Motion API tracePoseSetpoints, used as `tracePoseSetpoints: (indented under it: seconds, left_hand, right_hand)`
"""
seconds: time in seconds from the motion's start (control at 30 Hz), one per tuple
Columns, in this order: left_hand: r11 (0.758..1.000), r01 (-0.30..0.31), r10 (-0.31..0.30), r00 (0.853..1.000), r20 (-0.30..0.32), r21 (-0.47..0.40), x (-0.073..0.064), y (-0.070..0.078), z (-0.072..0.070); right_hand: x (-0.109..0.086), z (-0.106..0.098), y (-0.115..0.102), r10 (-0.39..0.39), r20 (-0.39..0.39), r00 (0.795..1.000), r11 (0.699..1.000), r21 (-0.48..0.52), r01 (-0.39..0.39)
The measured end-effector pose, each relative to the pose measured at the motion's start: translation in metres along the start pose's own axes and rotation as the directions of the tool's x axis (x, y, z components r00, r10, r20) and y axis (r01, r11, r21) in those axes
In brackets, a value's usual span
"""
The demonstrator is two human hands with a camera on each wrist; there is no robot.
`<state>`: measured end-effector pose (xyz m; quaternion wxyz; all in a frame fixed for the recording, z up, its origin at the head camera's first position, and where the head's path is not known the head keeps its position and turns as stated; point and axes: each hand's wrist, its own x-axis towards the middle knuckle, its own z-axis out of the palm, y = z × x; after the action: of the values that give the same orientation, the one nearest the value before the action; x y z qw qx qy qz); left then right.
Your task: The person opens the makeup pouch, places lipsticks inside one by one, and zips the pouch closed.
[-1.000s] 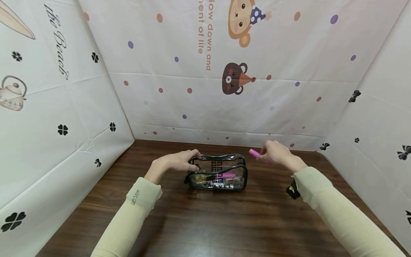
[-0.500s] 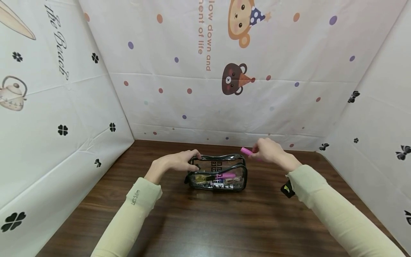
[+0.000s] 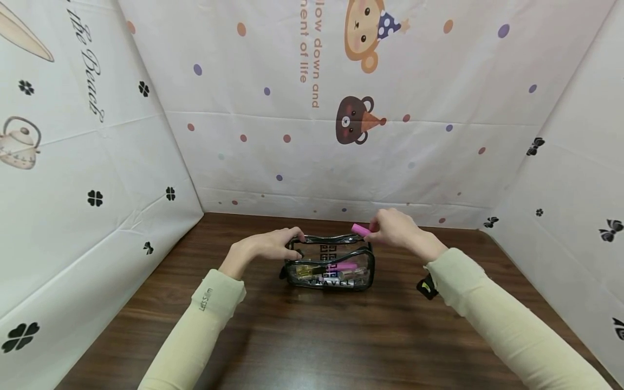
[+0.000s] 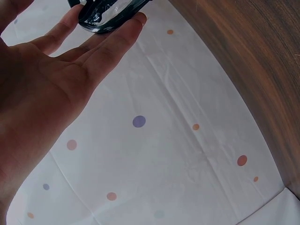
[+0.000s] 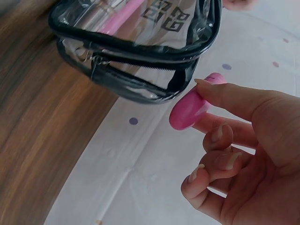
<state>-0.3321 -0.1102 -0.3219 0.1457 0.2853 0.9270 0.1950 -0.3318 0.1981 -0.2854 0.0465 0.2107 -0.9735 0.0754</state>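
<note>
The left hand (image 3: 270,244) grips the clear pouch (image 5: 154,54) by its left end on the worktop (image 3: 312,336), while the pink tube (image 5: 191,108), pinched in the right hand (image 3: 395,227) near the pouch's right end, could catch that flexible edge and twist loose.

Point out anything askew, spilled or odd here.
The backdrop looks odd: its brown bear and lettering lie sideways, as though hung turned. Nothing looks spilled on the table; the clear pouch stands upright.
</note>
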Motion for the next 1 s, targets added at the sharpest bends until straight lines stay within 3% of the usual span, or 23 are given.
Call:
tracePoseSetpoints:
  seconds: [0.47,1.0]
  left_hand:
    - [1.0,0.014,-0.014,1.0,0.007,0.004,-0.001,0.001,0.0]
    - [1.0,0.014,-0.014,1.0,-0.003,-0.001,0.0,0.0,0.001]
  right_hand:
    - [0.006,0.005,-0.021,-0.055,0.027,0.998,0.998,0.018,0.054]
    - [0.011,0.018,-0.036,-0.097,0.02,0.995,0.994,-0.044,0.098]
